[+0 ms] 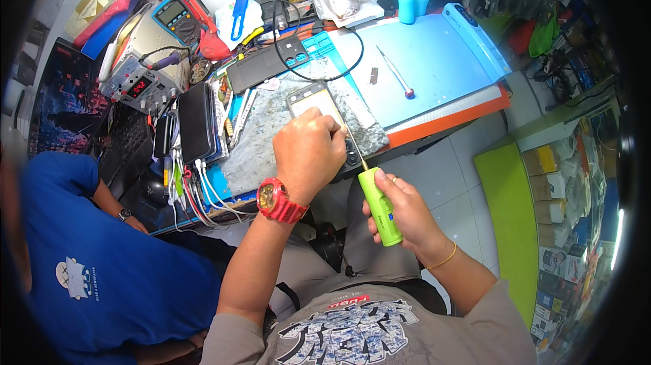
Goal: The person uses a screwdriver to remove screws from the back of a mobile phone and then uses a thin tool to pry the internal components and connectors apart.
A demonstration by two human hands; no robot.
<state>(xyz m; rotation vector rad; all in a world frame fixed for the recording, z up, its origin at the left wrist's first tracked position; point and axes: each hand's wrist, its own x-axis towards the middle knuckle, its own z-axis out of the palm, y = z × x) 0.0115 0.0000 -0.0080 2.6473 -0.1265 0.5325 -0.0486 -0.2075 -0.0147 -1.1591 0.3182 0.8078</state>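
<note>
My right hand (405,210) is wrapped round a green handheld power tool (384,222) with a small blue display and a brass-coloured collar. A long thin shaft (354,142) runs from it up past the fingers of my left hand (310,146). That left hand is closed, knuckles up, over a phone part (316,98) with a dark frame and a pale inner face. What its fingers pinch is hidden under the hand. The phone part lies on a grey, stained work mat (261,151). Small dark round parts (352,153) show beside my left fingers.
On the right, a blue mat (427,60) bears a thin screwdriver (397,73) and bottles (407,2). Left stand a power supply (139,80), stacked phones (196,121) and many cables (193,195). A black cable (363,46) loops across the bench. A person in blue (115,243) sits close at left.
</note>
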